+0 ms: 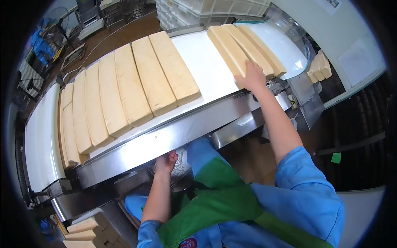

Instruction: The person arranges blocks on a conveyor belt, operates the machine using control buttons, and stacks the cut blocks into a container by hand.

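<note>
Long pale blocks lie side by side on a white conveyor surface: a broad row on the left and a group of three on the right. The right hand holds the near end of that group's leftmost block, opened about to its width, thumb at the left edge, fingers towards the right. For good handling, an even, gentle grip would seem best, keeping the block flat and straight without denting its corners or catching the middle block. The right arm reaches far and slightly left from the near right, elbow bent. The left hand is low, beside the near steel rail, fingers curled; whether they hold anything cannot be told.
</note>
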### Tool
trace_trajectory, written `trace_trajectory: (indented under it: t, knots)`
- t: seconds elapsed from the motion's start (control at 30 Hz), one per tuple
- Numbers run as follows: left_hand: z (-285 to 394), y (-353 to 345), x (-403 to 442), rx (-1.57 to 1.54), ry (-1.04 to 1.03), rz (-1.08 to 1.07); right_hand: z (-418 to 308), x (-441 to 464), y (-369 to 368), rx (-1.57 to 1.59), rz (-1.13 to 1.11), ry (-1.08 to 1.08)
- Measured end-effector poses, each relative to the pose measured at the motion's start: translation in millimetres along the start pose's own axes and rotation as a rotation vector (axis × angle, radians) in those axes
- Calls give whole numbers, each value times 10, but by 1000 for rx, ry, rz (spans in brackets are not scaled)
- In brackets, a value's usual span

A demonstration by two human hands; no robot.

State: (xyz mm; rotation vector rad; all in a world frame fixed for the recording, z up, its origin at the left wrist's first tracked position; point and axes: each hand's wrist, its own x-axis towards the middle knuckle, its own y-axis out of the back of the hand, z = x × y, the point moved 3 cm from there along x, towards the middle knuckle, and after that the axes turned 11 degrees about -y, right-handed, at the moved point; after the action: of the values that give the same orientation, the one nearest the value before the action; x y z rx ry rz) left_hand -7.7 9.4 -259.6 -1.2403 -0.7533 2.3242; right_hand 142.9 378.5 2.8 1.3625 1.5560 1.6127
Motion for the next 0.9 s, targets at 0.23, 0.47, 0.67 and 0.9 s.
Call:
trace_trajectory:
  t: [0.23,0.47,0.67,0.9]
  knots:
    - [-99,-35,44,28,45,-86,385,342,-403,894,-606,-266]
    - [-114,-162,-511,488,22,-256,663,396,-37,94,143,-26]
    - [230,-1048,-1405,956,-349,-697,1062,589,-9,24,107,-232]
    - [439,-2518,-1408,1444,-1146,-1065,1117,805,-330,581,-255,-164]
